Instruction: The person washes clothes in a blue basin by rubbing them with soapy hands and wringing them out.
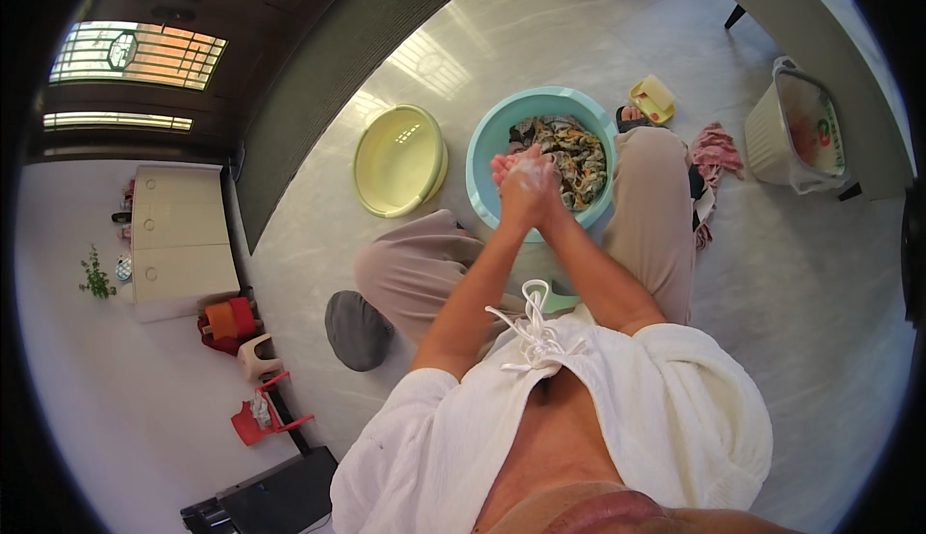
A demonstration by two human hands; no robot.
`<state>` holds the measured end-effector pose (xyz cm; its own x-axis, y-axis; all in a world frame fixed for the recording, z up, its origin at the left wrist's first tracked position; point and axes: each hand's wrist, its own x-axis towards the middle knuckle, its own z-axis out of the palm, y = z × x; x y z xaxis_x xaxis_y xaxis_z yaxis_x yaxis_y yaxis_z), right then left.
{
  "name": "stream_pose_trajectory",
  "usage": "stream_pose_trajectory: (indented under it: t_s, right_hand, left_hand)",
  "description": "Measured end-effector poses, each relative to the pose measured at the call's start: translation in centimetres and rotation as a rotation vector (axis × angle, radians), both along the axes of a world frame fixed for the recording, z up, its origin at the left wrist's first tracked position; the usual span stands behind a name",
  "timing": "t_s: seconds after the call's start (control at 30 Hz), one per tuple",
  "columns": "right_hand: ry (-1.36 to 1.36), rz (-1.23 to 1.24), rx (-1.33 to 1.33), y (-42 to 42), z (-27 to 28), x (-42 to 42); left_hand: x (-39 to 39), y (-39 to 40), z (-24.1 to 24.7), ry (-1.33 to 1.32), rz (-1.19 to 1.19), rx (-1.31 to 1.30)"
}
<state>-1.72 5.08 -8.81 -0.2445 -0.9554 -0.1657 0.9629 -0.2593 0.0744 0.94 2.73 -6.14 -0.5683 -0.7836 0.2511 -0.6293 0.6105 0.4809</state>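
Observation:
A light-blue plastic basin (482, 136) stands on the floor between my knees. In it lies a crumpled, dark patterned cloth (579, 154) with grey and orange tones. Over the basin, my left hand (524, 181) and my right hand (551, 190) are pressed together, with white lather on the skin. Fingers overlap, so whatever may be between the palms is hidden. Beyond my right knee, a yellow soap dish (655, 113) carries a pale block (657, 90), apparently soap.
Left of the blue basin is a pale-yellow basin (401, 165). A grey round cushion (358, 331) sits by my left knee. To the right are a pink cloth (716, 150) and a lined white bin (767, 125). A red chair (253, 418) stands by the left wall.

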Motion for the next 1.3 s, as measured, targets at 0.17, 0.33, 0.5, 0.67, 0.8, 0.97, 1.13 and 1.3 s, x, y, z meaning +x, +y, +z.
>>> stream_pose_trajectory:
  t_s: [0.17,0.33,0.5,0.67,0.8,0.97,1.13,1.3]
  right_hand:
    - [-0.113,0.105,0.178,0.0,0.6,-0.1]
    - [0.113,0.048,0.157,0.1,2.4,0.1]
    - [0.055,-0.009,0.226,-0.1,2.6,-1.4]
    - [-0.047,0.053,0.232,0.3,2.2,-1.3]
    - [-0.087,0.009,0.181,0.1,2.4,-1.7]
    - [-0.122,0.033,0.009,0.3,2.4,-1.5]
    - [0.050,0.199,-0.128,1.1,2.8,-0.3]
    - [0.092,0.145,0.073,0.5,3.4,-1.8]
  left_hand:
    - [0.0,0.5,-0.4,-0.092,0.271,-0.372]
    - [1.9,-2.3,4.6,0.160,-0.128,0.232]
    - [1.8,1.9,4.3,0.334,-0.146,0.048]
    - [3.5,4.2,4.1,0.561,-0.059,0.206]
    - [3.5,4.7,5.3,0.625,-0.076,0.293]
    - [2.2,3.2,5.5,0.326,-0.277,0.038]
    - [1.3,0.5,4.5,0.155,-0.208,-0.126]
    - [0.9,1.1,4.3,0.254,-0.126,-0.039]
